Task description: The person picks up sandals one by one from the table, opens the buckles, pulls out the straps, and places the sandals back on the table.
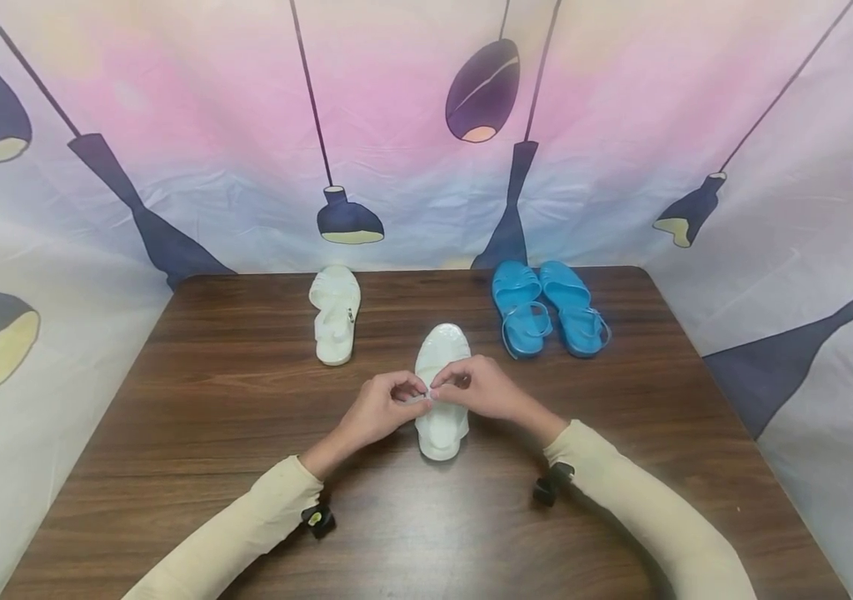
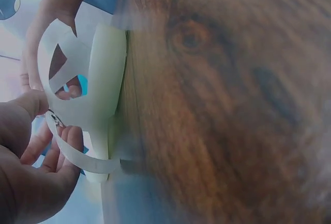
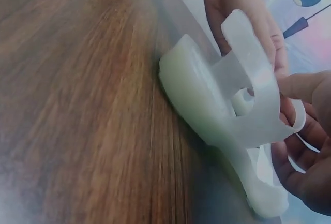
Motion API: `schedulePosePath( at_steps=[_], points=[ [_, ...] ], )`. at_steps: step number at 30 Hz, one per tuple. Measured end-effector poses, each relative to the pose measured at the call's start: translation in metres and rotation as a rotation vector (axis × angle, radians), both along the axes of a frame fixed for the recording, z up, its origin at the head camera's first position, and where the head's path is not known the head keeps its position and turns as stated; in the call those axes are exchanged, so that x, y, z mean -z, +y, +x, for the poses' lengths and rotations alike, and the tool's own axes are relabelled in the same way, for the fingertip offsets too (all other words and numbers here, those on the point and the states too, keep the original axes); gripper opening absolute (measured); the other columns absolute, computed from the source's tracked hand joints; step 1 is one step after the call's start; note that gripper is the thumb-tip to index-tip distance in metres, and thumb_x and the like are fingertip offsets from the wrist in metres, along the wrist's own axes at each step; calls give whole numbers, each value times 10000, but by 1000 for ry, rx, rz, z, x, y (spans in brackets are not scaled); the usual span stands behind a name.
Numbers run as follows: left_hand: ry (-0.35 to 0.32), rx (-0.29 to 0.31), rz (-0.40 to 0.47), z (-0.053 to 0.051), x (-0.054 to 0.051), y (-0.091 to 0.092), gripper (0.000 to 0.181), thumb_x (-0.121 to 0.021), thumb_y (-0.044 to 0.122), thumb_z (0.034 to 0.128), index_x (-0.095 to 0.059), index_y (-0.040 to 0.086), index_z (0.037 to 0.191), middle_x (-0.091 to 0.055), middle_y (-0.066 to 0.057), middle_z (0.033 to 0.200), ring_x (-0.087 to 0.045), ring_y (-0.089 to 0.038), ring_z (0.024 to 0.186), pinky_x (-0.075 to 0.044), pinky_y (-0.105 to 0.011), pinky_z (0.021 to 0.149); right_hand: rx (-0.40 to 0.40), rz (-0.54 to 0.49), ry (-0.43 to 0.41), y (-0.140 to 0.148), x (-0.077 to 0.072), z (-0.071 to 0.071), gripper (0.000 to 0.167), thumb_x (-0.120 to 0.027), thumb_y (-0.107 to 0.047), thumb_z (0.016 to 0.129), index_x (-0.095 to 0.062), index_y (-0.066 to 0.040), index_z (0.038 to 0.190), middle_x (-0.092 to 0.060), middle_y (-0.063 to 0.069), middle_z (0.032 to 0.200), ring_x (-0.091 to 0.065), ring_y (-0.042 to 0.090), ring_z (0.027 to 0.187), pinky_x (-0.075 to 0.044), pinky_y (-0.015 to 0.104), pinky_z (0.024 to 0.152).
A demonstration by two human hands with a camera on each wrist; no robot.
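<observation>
A white sandal (image 1: 443,343) rests sole down on the wooden table, between both hands. My left hand (image 1: 383,407) pinches its ankle strap near a small metal buckle (image 2: 55,118); in the left wrist view the strap (image 2: 83,159) loops down from those fingers to the sandal's side. From the other side my right hand (image 1: 482,387) pinches the strap, its fingertips close to the left ones above the sandal. The right wrist view shows a narrow strap loop (image 3: 299,115) between the right fingers. Whether the strap end is through the buckle cannot be made out.
Another white sandal (image 1: 335,321) lies at the table's back left. Two blue sandals (image 1: 520,321) lie side by side at the back right. A printed curtain (image 1: 411,167) hangs behind the brown table (image 1: 216,417). Small black cameras sit at both wrists.
</observation>
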State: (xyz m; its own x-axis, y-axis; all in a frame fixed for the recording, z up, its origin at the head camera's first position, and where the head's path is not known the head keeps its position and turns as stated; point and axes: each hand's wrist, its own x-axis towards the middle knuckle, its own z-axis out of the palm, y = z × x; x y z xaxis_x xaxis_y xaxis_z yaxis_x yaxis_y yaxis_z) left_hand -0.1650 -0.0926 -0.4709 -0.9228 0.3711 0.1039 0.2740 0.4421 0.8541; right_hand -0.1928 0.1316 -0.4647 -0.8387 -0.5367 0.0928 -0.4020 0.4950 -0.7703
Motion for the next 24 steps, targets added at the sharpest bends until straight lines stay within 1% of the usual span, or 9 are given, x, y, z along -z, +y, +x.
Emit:
schedulePosePath(
  at_steps=[3,8,11,16,21,24],
  points=[
    [13,2,3,0,0,-1,127,-812,172,875,-743,94,948,-747,-15,864,-699,-99,786,-579,-234,715,0,-4,15,0,0,3,113,-778,-272,927,-802,-185,995,-757,-116,920,-590,119,800,-530,286,721],
    [13,13,4,0,-1,-1,134,-820,149,866,-761,75,961,-750,-28,863,-701,-103,782,-583,-232,714,5,-13,23,4,4,5,128,-788,-270,920,-809,-172,999,-766,-100,919,-587,96,778,-519,253,703],
    [20,22,-12,0,-2,0,131,-821,142,866,-769,73,964,-750,-26,867,-699,-99,787,-582,-225,719,13,-18,24,7,7,4,118,-793,-263,916,-812,-173,990,-768,-96,917,-592,91,773,-524,249,707],
    [25,23,-14,-1,0,0,129,-824,139,863,-774,67,957,-749,-21,864,-694,-93,791,-580,-221,724,13,-25,17,10,10,4,113,-792,-256,916,-813,-173,989,-773,-82,935,-608,94,781,-535,252,719],
    [5,12,11,-1,1,-2,142,-830,131,854,-771,50,955,-751,-34,855,-698,-103,783,-582,-221,723,29,-46,9,18,14,2,151,-783,-258,925,-813,-142,1016,-779,-49,964,-640,100,799,-559,268,726],
    [-20,2,32,-1,2,-5,138,-827,126,856,-769,47,952,-750,-40,850,-698,-107,776,-580,-217,710,58,-62,-2,25,16,0,158,-790,-265,919,-813,-145,1018,-779,-52,965,-673,105,826,-581,283,744]
  ],
)
